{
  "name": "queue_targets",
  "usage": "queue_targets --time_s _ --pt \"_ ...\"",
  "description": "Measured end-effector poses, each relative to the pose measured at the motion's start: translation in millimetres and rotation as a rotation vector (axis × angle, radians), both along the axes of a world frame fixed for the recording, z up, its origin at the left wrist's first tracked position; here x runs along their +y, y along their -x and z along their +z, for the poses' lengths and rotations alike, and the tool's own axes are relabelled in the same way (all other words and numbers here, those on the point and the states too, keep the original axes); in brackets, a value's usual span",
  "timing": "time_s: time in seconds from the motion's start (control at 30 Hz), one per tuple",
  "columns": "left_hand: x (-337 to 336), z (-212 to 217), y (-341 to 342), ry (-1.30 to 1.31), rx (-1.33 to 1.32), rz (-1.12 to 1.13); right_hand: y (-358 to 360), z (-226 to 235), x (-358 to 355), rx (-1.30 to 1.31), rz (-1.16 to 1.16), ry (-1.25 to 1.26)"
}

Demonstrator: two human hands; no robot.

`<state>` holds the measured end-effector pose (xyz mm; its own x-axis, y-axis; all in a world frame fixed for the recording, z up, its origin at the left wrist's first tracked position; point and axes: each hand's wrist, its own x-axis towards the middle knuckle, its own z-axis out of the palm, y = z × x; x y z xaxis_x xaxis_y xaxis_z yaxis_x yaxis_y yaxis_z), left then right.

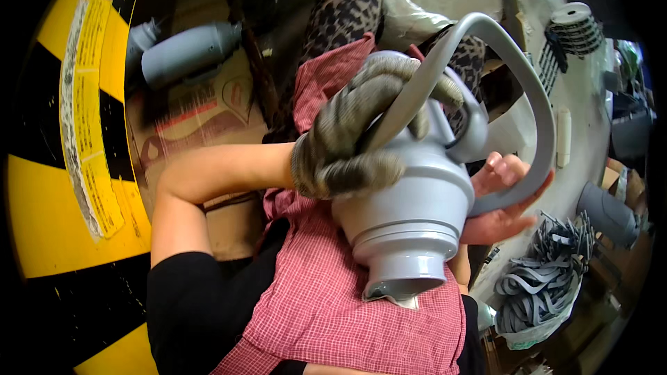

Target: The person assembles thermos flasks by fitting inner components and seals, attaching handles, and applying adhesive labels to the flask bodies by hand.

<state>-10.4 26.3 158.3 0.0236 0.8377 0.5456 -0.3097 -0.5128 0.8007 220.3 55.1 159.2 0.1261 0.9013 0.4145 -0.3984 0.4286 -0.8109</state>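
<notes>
Gloved left hand (361,128) grips grey plastic housing (410,215); bare right hand (504,198) cups its curved handle (535,97).

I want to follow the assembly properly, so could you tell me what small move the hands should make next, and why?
Probably press the curved grey handle home into the grey plastic body. The gloved left hand grips its upper end at the body's top, while the bare right hand cups its lower end against the side.
</notes>
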Motion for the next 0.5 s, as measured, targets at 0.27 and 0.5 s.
queue_targets --time_s 0.27,0.5 --pt "-4 -16 1 0.209 -0.232 -0.140 8 -6 22 -0.040 0.171 -0.098" --pt "10 2 35 -0.250 0.454 0.046 17 8 33 0.030 0.426 -0.120"
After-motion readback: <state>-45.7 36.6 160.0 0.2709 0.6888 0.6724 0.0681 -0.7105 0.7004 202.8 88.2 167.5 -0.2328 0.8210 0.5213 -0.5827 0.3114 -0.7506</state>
